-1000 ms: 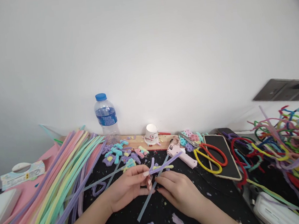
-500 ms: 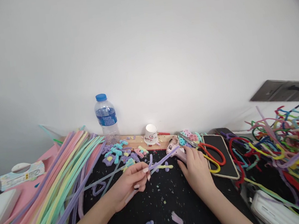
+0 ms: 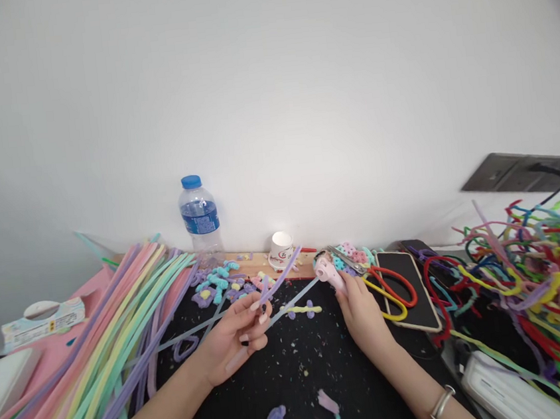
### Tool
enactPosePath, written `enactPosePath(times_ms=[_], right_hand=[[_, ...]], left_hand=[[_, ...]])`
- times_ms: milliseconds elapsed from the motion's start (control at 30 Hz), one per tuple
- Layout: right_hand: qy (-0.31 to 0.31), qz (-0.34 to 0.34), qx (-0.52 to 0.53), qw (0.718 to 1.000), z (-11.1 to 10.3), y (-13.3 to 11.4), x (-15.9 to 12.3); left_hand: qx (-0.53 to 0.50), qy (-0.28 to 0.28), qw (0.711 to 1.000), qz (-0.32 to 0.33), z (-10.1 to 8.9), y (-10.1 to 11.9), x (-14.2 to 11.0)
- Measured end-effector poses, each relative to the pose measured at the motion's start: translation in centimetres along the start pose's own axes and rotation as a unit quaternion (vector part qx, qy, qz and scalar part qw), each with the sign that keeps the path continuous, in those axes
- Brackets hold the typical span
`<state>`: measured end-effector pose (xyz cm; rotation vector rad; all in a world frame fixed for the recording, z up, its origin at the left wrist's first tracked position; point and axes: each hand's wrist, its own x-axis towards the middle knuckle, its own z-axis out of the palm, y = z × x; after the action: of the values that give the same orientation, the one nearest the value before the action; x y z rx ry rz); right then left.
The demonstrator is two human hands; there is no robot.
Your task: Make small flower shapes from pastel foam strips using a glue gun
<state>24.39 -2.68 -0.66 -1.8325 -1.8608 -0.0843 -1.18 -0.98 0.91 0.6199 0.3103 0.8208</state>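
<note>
My left hand (image 3: 240, 330) is closed, pinching a bent purple pipe cleaner (image 3: 284, 274) between thumb and forefinger, its longer end pointing up to the right. In my right hand (image 3: 365, 310) is a pale pink hot glue gun (image 3: 331, 276) with a browned, stained tip. A long translucent glue stick (image 3: 296, 297) slants from the gun's back towards my left fingers; whether they touch it I cannot tell. Below the stick lies a yellow pipe cleaner piece (image 3: 300, 310) with purple bits. Scissors (image 3: 396, 288) with red and yellow handles rest beside my right hand.
Long pastel pipe cleaners (image 3: 119, 346) lie at left, a tangle of coloured ones (image 3: 558, 287) at right. A bottle (image 3: 199, 214) and paper cup (image 3: 281, 249) stand by the wall. Finished twisted shapes (image 3: 215, 286), a phone (image 3: 413, 289) and a white power strip (image 3: 509, 389) are around.
My right hand has lifted and turned the glue gun, so its back and glue stick show. My left hand has shifted slightly left, and the purple pipe cleaner now points more steeply upward.
</note>
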Motion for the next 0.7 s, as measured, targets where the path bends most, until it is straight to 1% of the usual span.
enactPosePath(times_ms=[133,300,467,700], right_hand=[[0.009,-0.002,0.031,0.999,0.11,-0.08,-0.11],[0.013,-0.005,0.024,1.000,0.23,0.07,-0.10],[0.021,-0.007,0.004,1.000,0.20,0.13,-0.08],[0.022,-0.018,-0.009,1.000,-0.01,-0.05,-0.14]], left_hand=[[-0.035,-0.020,0.999,0.009,0.13,0.19,-0.20],[-0.059,-0.034,0.998,0.009,0.43,0.39,-0.32],[-0.056,-0.031,0.998,0.001,0.41,0.37,-0.36],[-0.051,-0.018,0.998,0.013,0.41,0.35,-0.30]])
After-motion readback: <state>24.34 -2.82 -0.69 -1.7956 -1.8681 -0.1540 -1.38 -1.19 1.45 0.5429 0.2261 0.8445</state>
